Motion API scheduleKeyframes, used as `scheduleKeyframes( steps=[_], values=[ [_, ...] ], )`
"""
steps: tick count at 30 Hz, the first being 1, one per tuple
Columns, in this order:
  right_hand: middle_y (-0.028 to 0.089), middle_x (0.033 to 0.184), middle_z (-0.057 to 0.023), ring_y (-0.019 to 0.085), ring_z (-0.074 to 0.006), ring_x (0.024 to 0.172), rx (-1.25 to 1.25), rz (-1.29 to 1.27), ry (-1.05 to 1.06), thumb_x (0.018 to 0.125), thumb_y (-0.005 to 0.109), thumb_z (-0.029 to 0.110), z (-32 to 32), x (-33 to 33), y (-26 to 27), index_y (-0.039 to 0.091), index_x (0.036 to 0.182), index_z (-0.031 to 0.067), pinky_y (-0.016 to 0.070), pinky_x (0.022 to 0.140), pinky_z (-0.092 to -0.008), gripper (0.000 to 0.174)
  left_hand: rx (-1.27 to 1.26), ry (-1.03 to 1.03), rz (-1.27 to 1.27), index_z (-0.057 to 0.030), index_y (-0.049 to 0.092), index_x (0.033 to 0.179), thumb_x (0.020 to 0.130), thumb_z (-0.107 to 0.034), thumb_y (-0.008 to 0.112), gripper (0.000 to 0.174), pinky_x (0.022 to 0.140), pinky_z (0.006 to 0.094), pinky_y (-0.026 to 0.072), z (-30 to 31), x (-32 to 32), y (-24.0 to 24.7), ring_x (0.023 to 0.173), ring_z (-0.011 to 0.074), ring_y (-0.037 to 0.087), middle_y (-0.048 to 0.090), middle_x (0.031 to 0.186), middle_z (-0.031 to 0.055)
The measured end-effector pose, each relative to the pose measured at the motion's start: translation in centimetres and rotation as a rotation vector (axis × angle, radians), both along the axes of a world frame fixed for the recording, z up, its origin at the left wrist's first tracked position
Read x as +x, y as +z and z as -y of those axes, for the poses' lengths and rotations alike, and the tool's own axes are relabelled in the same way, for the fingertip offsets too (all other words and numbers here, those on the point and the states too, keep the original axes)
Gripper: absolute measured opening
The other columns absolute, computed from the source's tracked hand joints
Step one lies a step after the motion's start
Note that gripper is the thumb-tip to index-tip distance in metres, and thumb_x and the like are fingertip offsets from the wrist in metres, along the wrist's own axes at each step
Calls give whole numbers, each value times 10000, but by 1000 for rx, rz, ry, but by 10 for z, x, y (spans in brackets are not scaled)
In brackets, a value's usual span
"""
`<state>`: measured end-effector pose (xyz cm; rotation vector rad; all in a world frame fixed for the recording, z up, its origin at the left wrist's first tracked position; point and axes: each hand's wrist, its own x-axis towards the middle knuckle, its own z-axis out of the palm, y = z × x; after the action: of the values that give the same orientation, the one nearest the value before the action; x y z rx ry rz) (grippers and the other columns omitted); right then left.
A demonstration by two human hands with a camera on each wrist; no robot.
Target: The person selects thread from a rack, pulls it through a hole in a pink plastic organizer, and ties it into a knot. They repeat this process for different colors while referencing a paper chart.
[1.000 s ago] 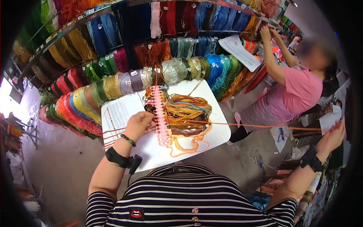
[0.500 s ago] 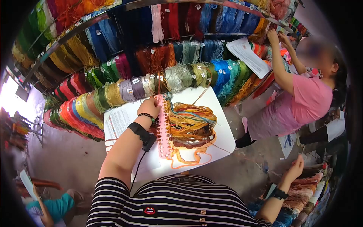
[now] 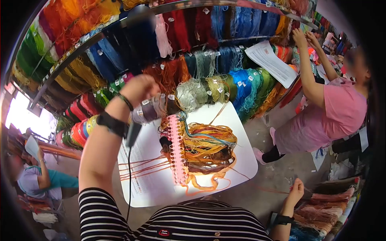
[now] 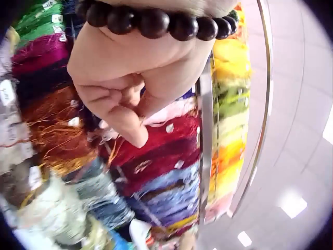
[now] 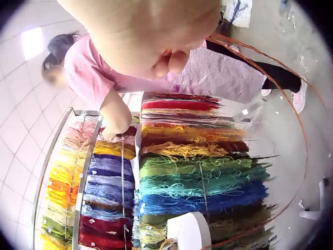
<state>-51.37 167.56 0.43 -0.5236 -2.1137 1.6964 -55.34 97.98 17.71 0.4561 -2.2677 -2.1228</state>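
My left hand is raised above the board's top end, before the hanging skeins. In the left wrist view, its fingers curl inward near a fine orange-brown strand; I cannot tell if they pinch it. At lower right, my right hand pinches a rust-coloured thread, which runs back to the bundle; in the right wrist view the thread sags in a wide loop. A pink perforated board lies on the white tabletop, with gold, brown and orange threads bunched on its right and rust strands trailing left.
Rows of coloured skeins hang on racks behind the tabletop. A printed sheet lies over the skeins. A person in pink stands at right, arms raised; another person is at left. More skeins lie at lower right.
My left hand has gone from the board's left edge up to its top, then higher before the racks. My right hand has come inward and down; the taut thread now hangs slack.
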Motion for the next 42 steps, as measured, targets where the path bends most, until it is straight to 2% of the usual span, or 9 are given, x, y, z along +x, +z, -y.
scheduleKeyframes(
  steps=[4, 8, 11, 16, 20, 25, 33, 40, 42],
  values=[
    [478, 640, 53, 404, -38, 575, -38, 60, 58, 914, 618, 186, 7, 4, -17, 630, 862, 47, 304, 530, -194, 149, 430, 399, -508, -37, 586, 954, 900, -81, 552, 78, 624, 219, 541, 29, -65, 51, 814, 147, 661, 666, 938, 91],
    [496, 634, 34, 421, -45, 568, -40, 90, 85, 919, 605, 171, 20, 11, -27, 625, 858, 30, 329, 537, -195, 154, 5, 481, -677, -38, 595, 1022, 860, -8, 573, 166, 726, 234, 506, 44, -117, -1, 875, 149, 645, 667, 952, 65],
    [514, 632, 24, 432, -47, 549, -67, 127, 137, 916, 608, 163, 25, 17, -34, 627, 862, 29, 327, 519, -195, 146, -403, 262, -452, -5, 614, 992, 811, 49, 574, 194, 767, 247, 483, 51, -131, -73, 863, 124, 618, 665, 936, 40],
    [533, 614, 23, 444, -43, 520, -69, 337, 257, 893, 640, 167, 51, 13, 1, 635, 863, 31, 299, 476, -189, 139, -396, 88, 25, -15, 376, 1411, 803, 50, 577, 644, 1065, 316, 338, 64, -140, -135, 1315, 249, 406, 427, 1426, 159],
    [604, 730, 14, 516, -51, 636, -80, 313, 451, 815, 703, 46, 88, -14, 65, 655, 956, -13, 389, 557, -203, 160, -758, 13, 93, 14, 497, 1311, 857, -128, 596, 486, 917, 323, 474, 48, -115, -91, 1149, 223, 553, 556, 1289, 164],
    [632, 771, 30, 529, -39, 677, 176, 138, 556, 843, 689, 64, 101, -38, 160, 708, 944, 11, 404, 594, -192, 115, -669, -65, 68, 28, 574, 1214, 909, -200, 585, 381, 924, 298, 445, 6, -44, -40, 1077, 214, 589, 631, 1173, 143],
    [666, 821, -12, 597, -79, 745, 283, -289, 625, 849, 677, 92, 114, -47, 250, 711, 957, 3, 459, 680, -211, 144, -633, -183, 5, -31, 626, 1155, 919, -232, 595, 311, 557, 196, 430, -94, 44, -4, 718, 56, 558, 623, 843, -10],
    [634, 664, -39, 557, -83, 578, 284, -135, 1114, 858, 635, 126, 192, -12, 266, 681, 883, 0, 429, 514, -262, 137, 137, -531, -283, -10, 435, 1345, 821, -58, 648, 568, 662, 186, 456, -254, 66, 48, 805, 57, 581, 547, 1289, 102],
    [597, 695, 13, 492, -34, 627, 329, -70, 1152, 888, 614, 114, 205, 0, 278, 653, 869, -7, 387, 538, -212, 129, 297, -716, -253, 11, 398, 1353, 857, -12, 631, 549, 695, 190, 480, -278, 68, 60, 800, 36, 575, 583, 1214, 96]
  ],
)
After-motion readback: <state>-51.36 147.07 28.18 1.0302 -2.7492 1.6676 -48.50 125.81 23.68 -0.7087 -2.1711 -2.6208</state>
